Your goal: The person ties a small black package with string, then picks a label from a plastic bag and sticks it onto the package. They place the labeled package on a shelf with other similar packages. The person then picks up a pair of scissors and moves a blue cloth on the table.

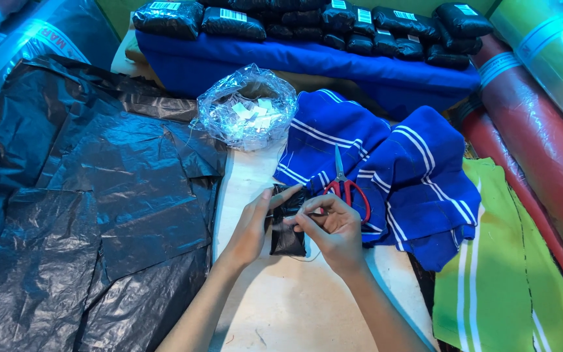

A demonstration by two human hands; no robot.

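- Both forearms come up from the near edge and angle inward, so the two hands meet over the middle of the pale tabletop (294,306).
- The left hand (255,225) lies on its side, fingers stretched forward and thumb along the top, cupped around the left edge of a small black bundle (288,238) that looks like folded dark material in plastic.
- The right hand (333,228) is curled, its fingertips pinched down on the top of the same bundle; a thin thread seems to trail from under it, though it is too fine to be sure.
- The bundle sits on the tabletop between the two hands, just beside the blue cloth.
- A pair of red-handled scissors (345,189) lies on the blue cloth with white stripes (399,169), blades pointing away, handles right behind the right hand's knuckles.
- Beyond the hands sits a crumpled clear plastic bag (245,107) with small white slips inside.
- Black plastic sheets (99,195) cover the whole left side.
- At the far edge, a row of black wrapped packets (333,26) rests on folded blue fabric (294,62).
- To the right lie lime-green cloth with white stripes (496,280) and wrapped fabric rolls (542,130), one of them red.
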